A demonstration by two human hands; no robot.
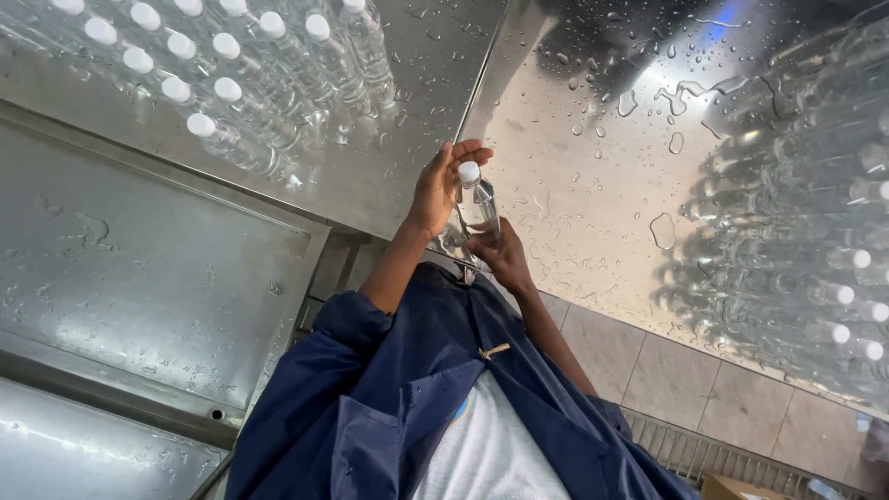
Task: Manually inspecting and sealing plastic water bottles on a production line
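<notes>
**Two hands on one small clear bottle, above a wet steel table**

Gripped from both ends: small clear bottle (pixel 478 206) with white cap, held upright between two hands over the wet steel table (pixel 593 185). Left hand (pixel 443 185) wrapped round the upper part, fingers curled beside the cap, thumb side toward the bottle's neck. Right hand (pixel 502 257) closed under and round the base, just below the left. Both grips narrow, tight on the bottle; no gap showing between palm and plastic. Bottle apparently filled with clear liquid, though hard to tell for sure.

Relative to the held bottle:
- Up and to the left, well apart: a packed group of like bottles (pixel 231 65), white caps, standing on the steel surface, water drops around them.
- To the right, well apart: a second mass of bottles (pixel 815 231), blurred, white caps just showing.
- Behind and to the right: table sheet beaded with water drops and small pools.
- To the left and lower: a recessed steel tray (pixel 148 268), wet, with a small hole near its corner.
- Directly below: navy work coat (pixel 389 398), sleeves pushed back off the forearms, over a white shirt (pixel 491 454).
- Lower right: tiled floor (pixel 667 370) and a strip of drain grating (pixel 694 454).
</notes>
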